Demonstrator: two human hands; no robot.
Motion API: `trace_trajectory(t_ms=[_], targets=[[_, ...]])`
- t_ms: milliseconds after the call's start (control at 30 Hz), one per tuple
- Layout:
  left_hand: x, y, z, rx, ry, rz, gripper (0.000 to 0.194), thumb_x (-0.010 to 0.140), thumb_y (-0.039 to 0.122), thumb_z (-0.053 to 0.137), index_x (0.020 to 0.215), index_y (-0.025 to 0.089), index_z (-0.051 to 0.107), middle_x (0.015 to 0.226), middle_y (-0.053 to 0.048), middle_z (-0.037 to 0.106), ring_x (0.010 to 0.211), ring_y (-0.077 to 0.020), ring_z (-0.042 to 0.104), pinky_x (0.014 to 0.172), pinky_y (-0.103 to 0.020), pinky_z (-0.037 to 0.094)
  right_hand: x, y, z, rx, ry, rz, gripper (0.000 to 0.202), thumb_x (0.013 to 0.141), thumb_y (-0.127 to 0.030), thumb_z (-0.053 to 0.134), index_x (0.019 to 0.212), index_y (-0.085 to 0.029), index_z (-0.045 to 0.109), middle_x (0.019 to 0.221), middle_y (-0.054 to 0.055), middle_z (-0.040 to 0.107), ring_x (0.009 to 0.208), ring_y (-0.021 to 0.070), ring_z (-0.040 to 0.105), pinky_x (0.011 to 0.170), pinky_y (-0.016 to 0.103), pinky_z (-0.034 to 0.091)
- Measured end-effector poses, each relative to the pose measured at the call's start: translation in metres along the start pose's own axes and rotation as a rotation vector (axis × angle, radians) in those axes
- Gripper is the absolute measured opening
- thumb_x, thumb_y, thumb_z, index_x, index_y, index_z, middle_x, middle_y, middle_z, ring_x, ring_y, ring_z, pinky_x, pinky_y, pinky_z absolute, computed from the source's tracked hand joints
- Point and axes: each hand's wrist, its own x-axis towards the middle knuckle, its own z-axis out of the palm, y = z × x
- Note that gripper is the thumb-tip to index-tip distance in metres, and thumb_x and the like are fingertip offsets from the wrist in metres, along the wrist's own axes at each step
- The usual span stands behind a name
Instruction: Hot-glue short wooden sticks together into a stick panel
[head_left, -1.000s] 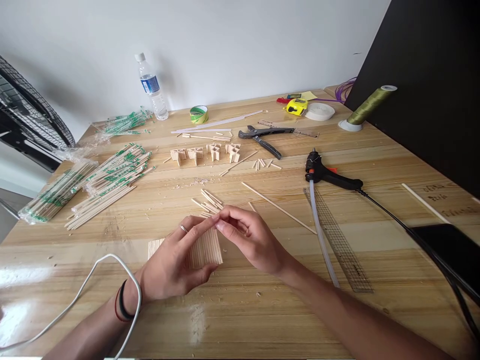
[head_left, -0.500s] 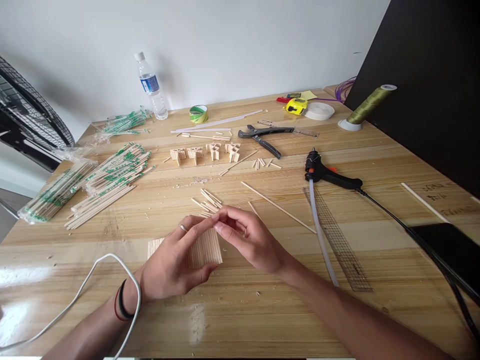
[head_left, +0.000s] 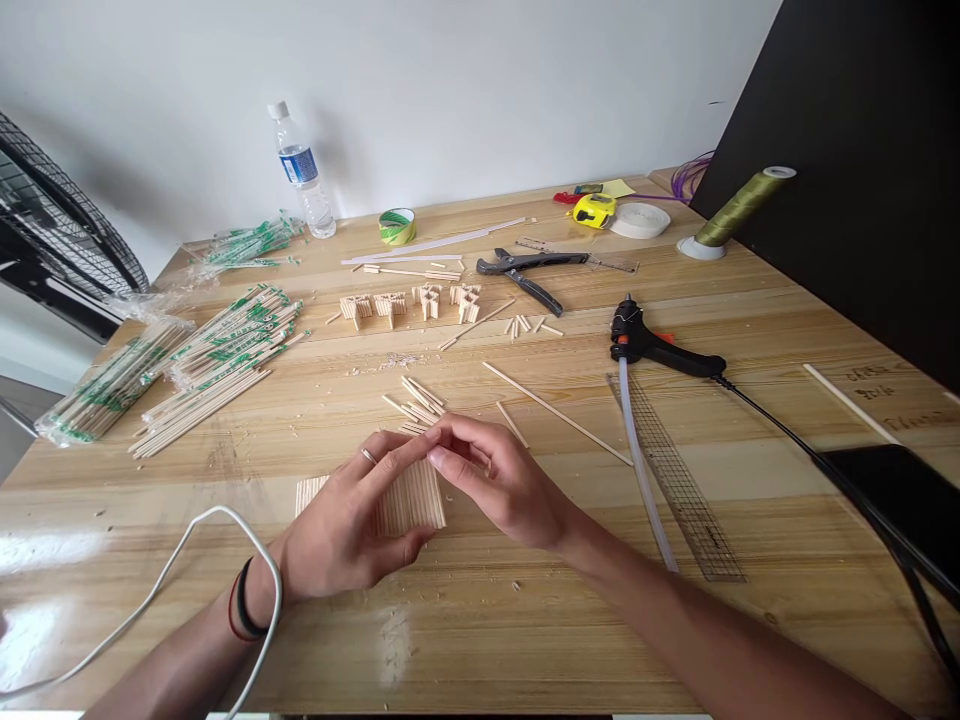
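Note:
My left hand rests on a flat panel of short wooden sticks laid side by side near the table's front, thumb under its near edge, a ring on one finger. My right hand meets it from the right, fingertips pinched at the panel's far edge; whether they hold a small stick is hidden. A few loose cut sticks lie just beyond the hands.
Wrapped chopstick bundles lie at the left. A black glue gun, mesh ruler and long skewer sit at right. Cutters, small stick assemblies, a water bottle, tape rolls and a thread spool stand farther back. White cable crosses my left wrist.
Both hands stay at the stick panel; the right hand's fingertips have shifted slightly left along its far edge.

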Motion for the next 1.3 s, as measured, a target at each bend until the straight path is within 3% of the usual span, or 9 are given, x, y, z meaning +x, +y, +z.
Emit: trace_trajectory(t_ms=[1300], targets=[[0.0008, -0.0017, -0.0014, 0.003, -0.087, -0.062, 0.092, 0.089, 0.020, 0.076, 0.164, 0.029, 0.023, 0.148, -0.013, 0.053, 0.133, -0.0296, 0.056, 0.112, -0.047, 0.049, 0.0000, 0.0040, -0.0011, -0.186, 0.008, 0.010, 0.019, 0.101, -0.029, 0.055, 0.087, -0.019, 0.063, 0.076, -0.001, 0.057, 0.070, 0.0150, 0.049, 0.062, 0.028, 0.038]])
